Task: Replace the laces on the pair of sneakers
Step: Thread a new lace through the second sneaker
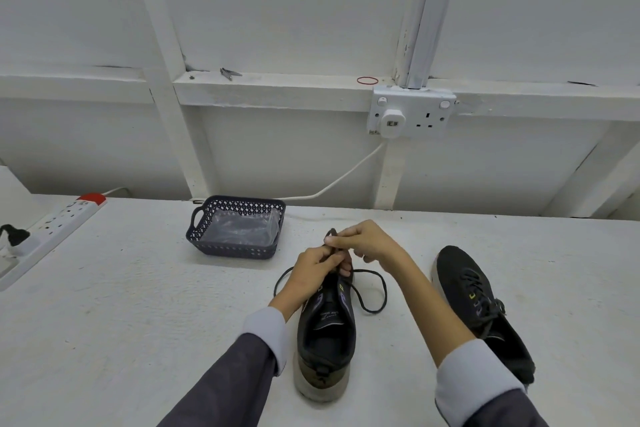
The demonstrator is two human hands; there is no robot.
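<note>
Nearest the camera, on the rough white table (121, 305), a dark mesh sneaker (325, 340) with a pale rubber heel lies heel-first; the writing on its insole is too small to read. Over its toe, the left hand (313, 270) and right hand (363, 241) both pinch a thin black lace (375, 291), which loops right. A laced sneaker (481, 308) sits beside it. Beyond stands a perforated dark plastic basket (237, 227).
</note>
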